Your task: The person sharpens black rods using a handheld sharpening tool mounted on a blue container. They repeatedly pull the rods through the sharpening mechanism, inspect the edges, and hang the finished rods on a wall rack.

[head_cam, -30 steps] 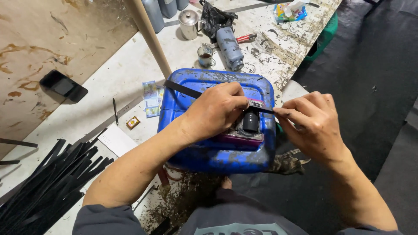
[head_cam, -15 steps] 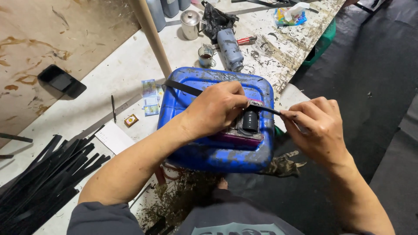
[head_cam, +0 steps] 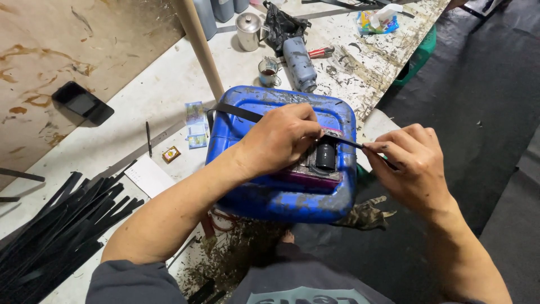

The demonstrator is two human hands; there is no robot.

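A thin black strip [head_cam: 242,112] runs flat across the top of a blue plastic canister [head_cam: 236,141] that lies on its side at the near edge of the table [head_cam: 152,95]. The strip is narrow, dark and matte; its far end curls down over the canister's upper left corner, and its near end stretches taut past the canister's right side. The left hand [head_cam: 281,138] rests on top of the canister, fingers curled down, pressing the strip against a small black cylindrical piece [head_cam: 325,156] mounted on a purplish block [head_cam: 312,179]. The right hand [head_cam: 408,160] is just off the canister's right edge, thumb and forefinger pinched closed on the strip's free end. The canister is scuffed and smeared with dark grime.

Left of the canister, a small blue-green printed paper [head_cam: 195,124] lies flat on the table, and just beyond it a tiny yellow-and-red box [head_cam: 171,153]. A white card [head_cam: 147,175] lies nearer, beside a heap of black strips [head_cam: 56,225] at the lower left. A colourful yellow and blue plastic packet [head_cam: 378,19] sits at the far end of the table.
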